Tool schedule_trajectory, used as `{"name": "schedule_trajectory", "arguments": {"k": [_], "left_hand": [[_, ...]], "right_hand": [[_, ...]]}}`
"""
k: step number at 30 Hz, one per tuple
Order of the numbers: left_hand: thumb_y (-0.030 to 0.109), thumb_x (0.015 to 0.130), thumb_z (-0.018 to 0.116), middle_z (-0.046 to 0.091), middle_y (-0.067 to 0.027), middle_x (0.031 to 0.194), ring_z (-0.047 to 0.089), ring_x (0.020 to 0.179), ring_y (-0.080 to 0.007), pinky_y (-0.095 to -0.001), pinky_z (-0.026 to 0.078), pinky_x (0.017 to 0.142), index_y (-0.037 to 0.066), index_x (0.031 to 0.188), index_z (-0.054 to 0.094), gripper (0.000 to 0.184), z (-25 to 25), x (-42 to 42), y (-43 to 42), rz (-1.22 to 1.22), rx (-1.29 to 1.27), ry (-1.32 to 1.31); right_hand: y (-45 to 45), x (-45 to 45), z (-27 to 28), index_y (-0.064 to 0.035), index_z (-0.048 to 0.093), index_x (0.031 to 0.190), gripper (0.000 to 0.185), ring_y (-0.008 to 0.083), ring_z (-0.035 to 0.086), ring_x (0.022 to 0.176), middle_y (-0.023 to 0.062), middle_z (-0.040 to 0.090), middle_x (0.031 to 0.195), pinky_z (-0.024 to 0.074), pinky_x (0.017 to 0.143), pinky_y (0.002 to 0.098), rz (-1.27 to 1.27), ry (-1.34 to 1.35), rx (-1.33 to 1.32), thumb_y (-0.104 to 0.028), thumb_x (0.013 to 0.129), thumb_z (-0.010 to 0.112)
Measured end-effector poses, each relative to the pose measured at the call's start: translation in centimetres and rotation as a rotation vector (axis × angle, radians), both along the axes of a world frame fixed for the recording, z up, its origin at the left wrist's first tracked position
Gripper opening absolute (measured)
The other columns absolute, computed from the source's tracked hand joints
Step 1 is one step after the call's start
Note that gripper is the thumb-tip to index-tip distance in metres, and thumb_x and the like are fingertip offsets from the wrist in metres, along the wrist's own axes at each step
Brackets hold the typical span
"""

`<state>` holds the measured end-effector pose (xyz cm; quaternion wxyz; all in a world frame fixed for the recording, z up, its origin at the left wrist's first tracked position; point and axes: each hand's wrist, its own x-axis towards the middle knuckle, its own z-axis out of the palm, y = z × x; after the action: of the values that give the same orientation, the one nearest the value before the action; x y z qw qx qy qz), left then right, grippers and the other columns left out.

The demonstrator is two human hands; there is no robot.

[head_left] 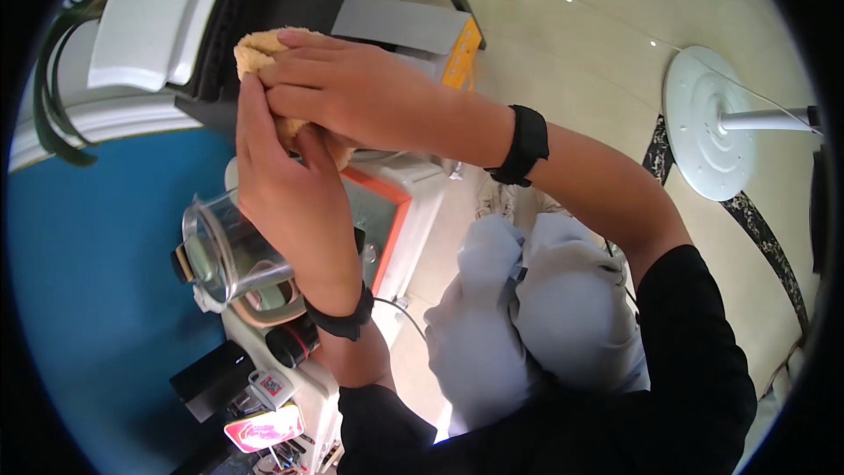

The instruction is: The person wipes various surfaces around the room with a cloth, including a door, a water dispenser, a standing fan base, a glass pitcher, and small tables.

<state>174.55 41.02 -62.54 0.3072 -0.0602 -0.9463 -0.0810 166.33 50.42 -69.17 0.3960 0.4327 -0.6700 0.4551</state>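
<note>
A fuzzy pale-orange cloth is bunched up between my two hands, in front of a dark panel. My left hand reaches up from below, its fingers closed on the lower left part of the cloth. From the right comes my right hand, its fingers bent over the top of the same cloth. Both hands nearly touch, and much of the cloth is hidden beneath them. A black strap circles each wrist.
Below my left hand stand a clear jug, a white mug and a lit pink screen. A grey box with a yellow side lies beyond my right hand. A round white stand base is on the tiled floor.
</note>
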Motion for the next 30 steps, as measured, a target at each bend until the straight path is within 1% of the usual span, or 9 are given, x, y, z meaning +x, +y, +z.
{"name": "schedule_trajectory", "arguments": {"k": [4,7,11,14,16,20,21,25,30], "left_hand": [[0.002,0.086,0.061,0.064,-0.0189,0.125,0.067,0.104,-0.0355,-0.0404,0.056,0.084,0.002,0.134,0.055,0.048,-0.3,-3.4,2.0,-0.054,0.039,0.019],[0.007,0.09,0.06,0.064,-0.0187,0.125,0.067,0.104,-0.0351,-0.0402,0.055,0.085,0.002,0.134,0.055,0.045,-0.4,-5.7,3.6,-0.083,-0.003,0.046],[0.009,0.092,0.058,0.065,-0.0188,0.123,0.066,0.105,-0.0351,-0.0403,0.054,0.087,0.002,0.135,0.054,0.044,-0.2,-7.0,4.9,-0.087,0.066,0.001],[0.011,0.093,0.058,0.065,-0.0196,0.122,0.067,0.105,-0.0354,-0.0397,0.053,0.088,0.002,0.134,0.055,0.042,0.1,-6.5,5.0,-0.06,0.104,-0.03],[0.014,0.095,0.058,0.066,-0.0213,0.12,0.068,0.104,-0.0359,-0.0379,0.054,0.088,0.002,0.133,0.057,0.04,0.1,-6.0,4.2,-0.071,0.085,-0.007],[0.014,0.095,0.058,0.066,-0.022,0.118,0.068,0.102,-0.0361,-0.0383,0.054,0.086,0.001,0.133,0.057,0.04,1.6,-3.3,2.9,0.005,0.093,-0.098],[0.014,0.095,0.058,0.066,-0.0223,0.118,0.068,0.102,-0.0362,-0.0386,0.054,0.085,0.001,0.133,0.057,0.04,1.5,-2.6,2.4,0.019,0.095,-0.096],[0.012,0.095,0.058,0.066,-0.0231,0.117,0.069,0.101,-0.0365,-0.04,0.054,0.084,0.0,0.133,0.057,0.04,1.9,-0.6,1.8,0.091,0.102,-0.127],[0.013,0.095,0.056,0.067,-0.0217,0.118,0.068,0.101,-0.0378,-0.0412,0.054,0.084,0.003,0.132,0.057,0.039,2.3,-1.4,3.0,0.144,0.105,-0.157]], "right_hand": [[2.8,-3.0,0.2,-0.0053,0.06,0.109,0.034,0.0269,0.058,0.114,0.0057,0.061,0.117,0.0388,0.115,0.0417,-0.023,0.019,0.002,-0.01,0.077,0.069],[4.7,-4.5,0.4,-0.0063,0.061,0.109,0.038,0.0266,0.06,0.112,0.0055,0.062,0.115,0.0384,0.115,0.0418,-0.083,-0.017,0.043,-0.009,0.074,0.072],[5.6,-5.5,0.7,-0.0066,0.061,0.108,0.036,0.0262,0.06,0.111,0.0054,0.063,0.112,0.0373,0.116,0.0421,-0.096,-0.068,0.044,-0.008,0.073,0.072],[5.3,-5.2,0.9,-0.0072,0.061,0.103,0.03,0.0258,0.061,0.107,0.0056,0.063,0.107,0.0376,0.114,0.0421,-0.088,-0.069,0.013,-0.007,0.075,0.071],[5.4,-4.5,1.4,-0.0076,0.06,0.101,0.027,0.0252,0.06,0.105,0.0054,0.062,0.104,0.0368,0.113,0.0416,-0.06,-0.095,0.084,-0.008,0.076,0.069],[4.6,-2.7,2.8,-0.0084,0.06,0.099,0.023,0.0235,0.059,0.105,0.0045,0.061,0.102,0.0347,0.112,0.0409,0.013,-0.088,0.174,-0.01,0.077,0.067],[4.2,-2.3,2.9,-0.0086,0.06,0.1,0.026,0.022,0.058,0.109,0.0027,0.062,0.105,0.0332,0.114,0.0409,0.005,-0.095,0.249,-0.012,0.075,0.068],[3.2,-0.9,3.2,-0.0091,0.06,0.103,0.035,0.0211,0.059,0.112,0.0018,0.063,0.109,0.0296,0.118,0.0429,0.11,-0.179,0.244,-0.016,0.071,0.072],[3.4,-1.6,3.2,-0.0085,0.06,0.1,0.029,0.0223,0.06,0.11,0.0029,0.065,0.104,0.0319,0.118,0.042,0.139,-0.188,0.197,-0.014,0.073,0.071]]}}
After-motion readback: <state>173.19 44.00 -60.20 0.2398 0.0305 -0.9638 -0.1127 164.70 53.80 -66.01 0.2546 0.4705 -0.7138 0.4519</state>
